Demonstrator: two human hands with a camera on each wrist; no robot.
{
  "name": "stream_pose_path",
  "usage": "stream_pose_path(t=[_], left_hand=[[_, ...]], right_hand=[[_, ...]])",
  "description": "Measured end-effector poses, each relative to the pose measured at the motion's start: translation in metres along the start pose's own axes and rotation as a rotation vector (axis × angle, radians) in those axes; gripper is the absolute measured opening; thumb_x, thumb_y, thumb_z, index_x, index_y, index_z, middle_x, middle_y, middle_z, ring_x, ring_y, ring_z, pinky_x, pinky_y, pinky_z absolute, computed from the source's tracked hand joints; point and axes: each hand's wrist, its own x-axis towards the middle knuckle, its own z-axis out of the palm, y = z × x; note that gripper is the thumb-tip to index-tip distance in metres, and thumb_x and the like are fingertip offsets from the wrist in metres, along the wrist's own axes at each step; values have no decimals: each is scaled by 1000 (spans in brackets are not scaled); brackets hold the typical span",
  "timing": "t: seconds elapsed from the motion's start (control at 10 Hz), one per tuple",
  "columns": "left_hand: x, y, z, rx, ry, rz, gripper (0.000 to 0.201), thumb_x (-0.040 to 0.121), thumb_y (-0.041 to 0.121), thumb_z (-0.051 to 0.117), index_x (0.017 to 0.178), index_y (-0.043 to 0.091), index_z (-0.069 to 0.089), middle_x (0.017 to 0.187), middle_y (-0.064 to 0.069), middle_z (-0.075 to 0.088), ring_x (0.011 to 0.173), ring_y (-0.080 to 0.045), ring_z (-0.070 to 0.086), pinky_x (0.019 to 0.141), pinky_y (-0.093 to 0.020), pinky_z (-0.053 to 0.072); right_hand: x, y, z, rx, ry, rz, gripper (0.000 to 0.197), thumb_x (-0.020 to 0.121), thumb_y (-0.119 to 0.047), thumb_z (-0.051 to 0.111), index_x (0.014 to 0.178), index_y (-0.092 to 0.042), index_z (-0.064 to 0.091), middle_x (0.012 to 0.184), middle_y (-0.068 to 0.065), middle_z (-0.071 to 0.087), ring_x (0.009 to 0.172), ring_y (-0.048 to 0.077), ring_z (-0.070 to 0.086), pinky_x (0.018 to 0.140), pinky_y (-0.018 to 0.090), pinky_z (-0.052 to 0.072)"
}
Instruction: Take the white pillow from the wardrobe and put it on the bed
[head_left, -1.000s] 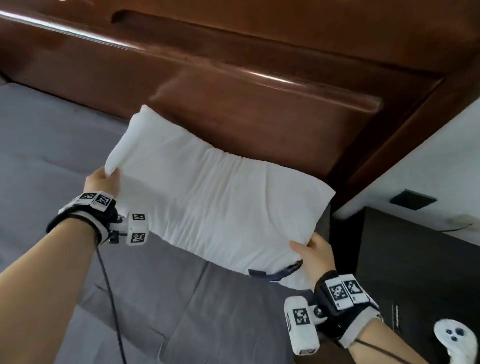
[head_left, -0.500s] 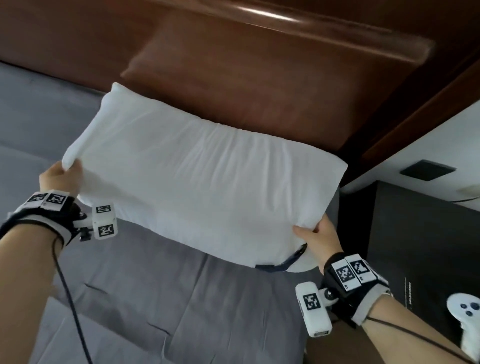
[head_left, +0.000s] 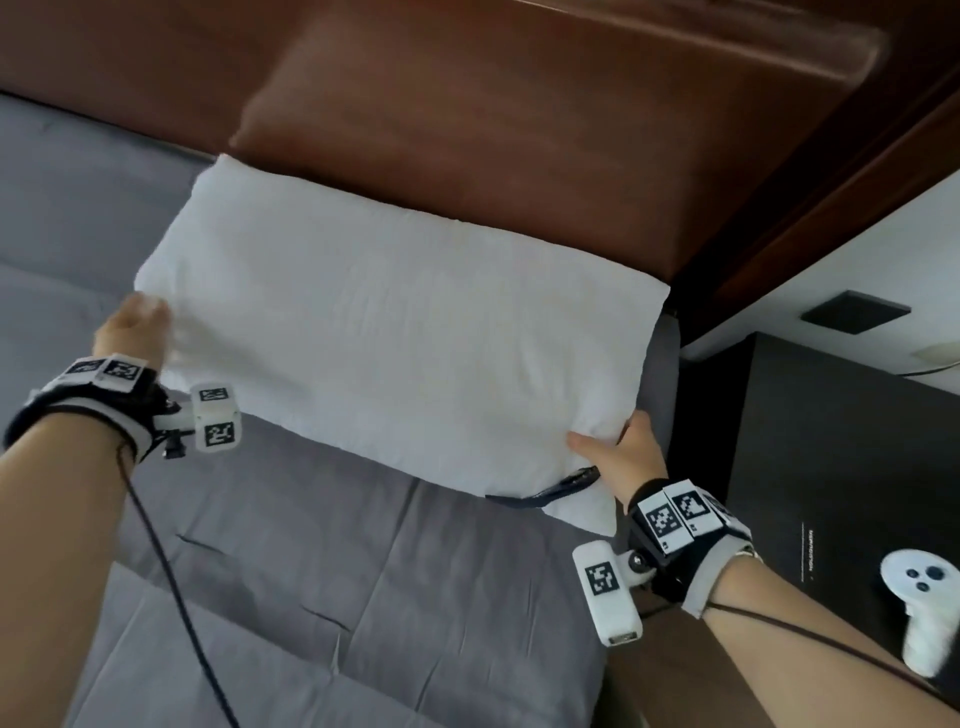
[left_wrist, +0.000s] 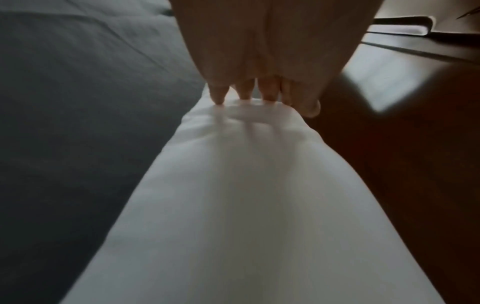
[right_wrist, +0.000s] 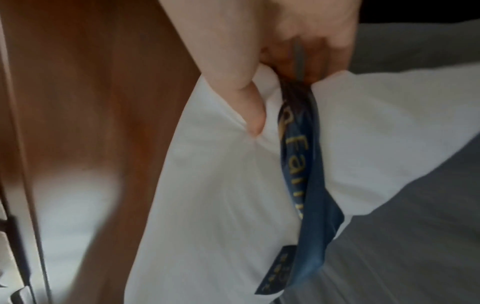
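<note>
The white pillow (head_left: 395, 338) lies on the grey bed (head_left: 260, 571), its far long edge against the brown headboard (head_left: 467, 130). My left hand (head_left: 132, 332) is at the pillow's left end, blurred. In the left wrist view its straight fingers (left_wrist: 218, 94) touch the end of the pillow (left_wrist: 246, 205) with their tips. My right hand (head_left: 618, 452) grips the near right corner. The right wrist view shows its thumb (right_wrist: 249, 111) dug into the pillow (right_wrist: 221, 185) and the fingers curled under, beside a blue label (right_wrist: 306, 185).
A dark nightstand (head_left: 831, 467) stands right of the bed, with a white controller (head_left: 919, 597) on it. A white wall with a dark plate (head_left: 857, 312) rises behind it. Grey bedding extends left and toward me.
The pillow has come down from mid-air onto the bed against the headboard. My left hand has loosened from gripping the corner to fingertips touching it. The right hand keeps its grip.
</note>
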Motion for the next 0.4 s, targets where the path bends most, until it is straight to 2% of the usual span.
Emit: stream_pose_path(t=[0.1,0.2,0.3,0.4], left_hand=[[0,-4,13,148,-135,17,68,92,49,38,150,20,19,154,-20,28,135,-43,34,112,-50,28],[-7,-10,12,154,-169,-15,55,101,28,34,151,12,16,157,-22,10,140,-44,21,114,-47,18],[-27,-8,0,127,-160,29,51,101,25,32,150,10,22,158,-18,16,142,-38,22,115,-43,19],[-53,4,-17,-29,-87,51,51,101,31,34,149,13,26,153,-15,31,141,-31,30,113,-36,25]], right_hand=[[-1,2,-3,-90,-11,72,63,71,-30,77,115,-10,38,107,5,57,94,25,56,82,33,44],[-2,-2,-6,-114,-4,60,80,63,-37,79,126,-11,36,116,3,56,105,25,57,91,35,45],[-8,-8,-9,-154,16,42,108,40,-58,71,133,-17,33,131,7,53,118,30,54,102,46,43],[-23,-28,-20,-226,44,22,98,58,-55,71,139,-16,33,141,10,44,127,32,45,107,45,38]])
